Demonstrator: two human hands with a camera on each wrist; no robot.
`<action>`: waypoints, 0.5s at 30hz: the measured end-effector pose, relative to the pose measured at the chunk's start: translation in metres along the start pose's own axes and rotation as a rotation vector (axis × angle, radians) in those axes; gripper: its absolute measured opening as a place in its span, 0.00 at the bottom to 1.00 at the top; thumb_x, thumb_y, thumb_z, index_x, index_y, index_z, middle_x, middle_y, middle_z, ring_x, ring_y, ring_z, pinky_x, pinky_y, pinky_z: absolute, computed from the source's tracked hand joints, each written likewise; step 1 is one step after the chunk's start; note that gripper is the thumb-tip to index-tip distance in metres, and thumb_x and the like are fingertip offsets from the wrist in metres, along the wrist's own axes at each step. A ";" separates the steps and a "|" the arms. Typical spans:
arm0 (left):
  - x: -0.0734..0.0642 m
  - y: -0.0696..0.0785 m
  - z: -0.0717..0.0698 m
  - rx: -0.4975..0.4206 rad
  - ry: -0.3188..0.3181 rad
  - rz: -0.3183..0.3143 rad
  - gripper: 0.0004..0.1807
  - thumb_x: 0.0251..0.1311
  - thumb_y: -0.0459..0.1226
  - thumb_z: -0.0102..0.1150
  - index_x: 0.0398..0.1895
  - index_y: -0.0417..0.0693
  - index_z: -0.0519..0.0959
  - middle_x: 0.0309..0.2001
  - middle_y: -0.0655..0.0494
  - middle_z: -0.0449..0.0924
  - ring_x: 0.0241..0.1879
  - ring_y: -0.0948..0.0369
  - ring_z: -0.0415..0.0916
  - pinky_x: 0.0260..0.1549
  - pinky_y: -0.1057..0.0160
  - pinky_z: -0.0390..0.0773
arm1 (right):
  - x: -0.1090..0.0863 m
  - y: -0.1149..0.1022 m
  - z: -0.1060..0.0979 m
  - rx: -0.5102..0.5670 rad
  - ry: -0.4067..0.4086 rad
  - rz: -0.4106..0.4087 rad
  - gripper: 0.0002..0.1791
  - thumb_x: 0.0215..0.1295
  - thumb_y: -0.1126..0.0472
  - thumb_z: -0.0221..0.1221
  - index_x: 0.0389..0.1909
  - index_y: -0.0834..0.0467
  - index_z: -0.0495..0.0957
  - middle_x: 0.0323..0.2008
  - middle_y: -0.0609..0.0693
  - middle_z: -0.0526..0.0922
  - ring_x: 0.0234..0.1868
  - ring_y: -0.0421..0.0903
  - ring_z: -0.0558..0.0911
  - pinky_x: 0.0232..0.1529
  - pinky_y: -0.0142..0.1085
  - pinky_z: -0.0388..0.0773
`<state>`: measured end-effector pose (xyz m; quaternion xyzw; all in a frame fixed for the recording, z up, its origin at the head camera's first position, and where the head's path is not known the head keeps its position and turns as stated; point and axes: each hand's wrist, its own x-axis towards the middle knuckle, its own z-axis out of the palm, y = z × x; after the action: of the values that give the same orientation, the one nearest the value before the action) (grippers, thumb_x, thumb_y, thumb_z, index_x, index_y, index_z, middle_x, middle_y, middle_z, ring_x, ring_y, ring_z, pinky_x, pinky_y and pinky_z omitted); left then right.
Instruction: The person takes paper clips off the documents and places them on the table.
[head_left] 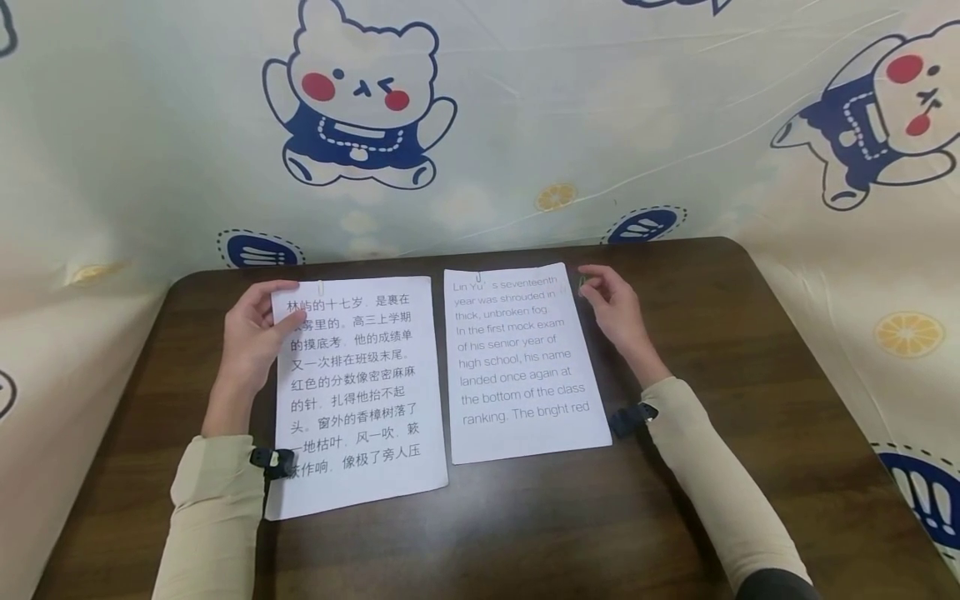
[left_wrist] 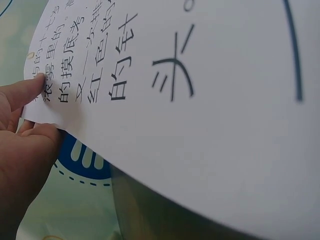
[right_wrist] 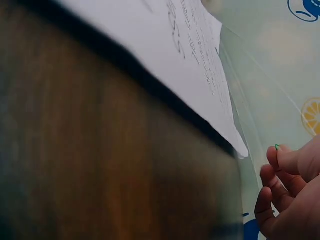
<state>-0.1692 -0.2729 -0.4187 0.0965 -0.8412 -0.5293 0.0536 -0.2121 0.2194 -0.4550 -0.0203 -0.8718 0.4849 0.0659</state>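
A sheet of paper with large Chinese print (head_left: 360, 500) lies on the left, and a yellowish paper clip (head_left: 321, 288) sits on its top edge. My left hand (head_left: 253, 337) pinches this paper near its upper left corner, the thumb on the printed face and the other fingers partly hidden behind. To the right is a sheet with English print (head_left: 525, 442), with another paper clip (head_left: 478, 277) at its top. Just beyond its upper right corner, my right hand (head_left: 618, 312) pinches a small green paper clip (right_wrist: 277, 147) between thumb and forefinger, apart from the paper.
Both papers rest on a dark brown wooden table (head_left: 525, 533), with a narrow gap between them. Behind and beside the table hangs a pale curtain (head_left: 510, 150) printed with cartoon bears and orange slices. Each wrist wears a black strap.
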 end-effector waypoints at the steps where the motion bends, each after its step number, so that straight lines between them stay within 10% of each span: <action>1: 0.000 0.000 0.000 -0.001 -0.001 0.001 0.26 0.67 0.42 0.62 0.68 0.64 0.71 0.67 0.55 0.77 0.44 0.73 0.83 0.42 0.76 0.83 | 0.000 0.001 -0.001 -0.013 0.000 -0.001 0.17 0.75 0.59 0.55 0.62 0.52 0.75 0.45 0.56 0.83 0.46 0.50 0.80 0.45 0.34 0.76; 15: 0.001 -0.001 0.000 0.005 -0.006 -0.010 0.27 0.66 0.42 0.62 0.68 0.63 0.70 0.68 0.55 0.76 0.43 0.75 0.82 0.42 0.77 0.82 | -0.004 0.002 -0.019 -0.159 -0.108 0.087 0.14 0.73 0.60 0.57 0.57 0.57 0.77 0.45 0.59 0.83 0.45 0.55 0.78 0.48 0.42 0.75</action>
<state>-0.1699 -0.2742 -0.4199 0.0993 -0.8422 -0.5277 0.0484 -0.2057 0.2364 -0.4469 -0.0371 -0.9081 0.4172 -0.0042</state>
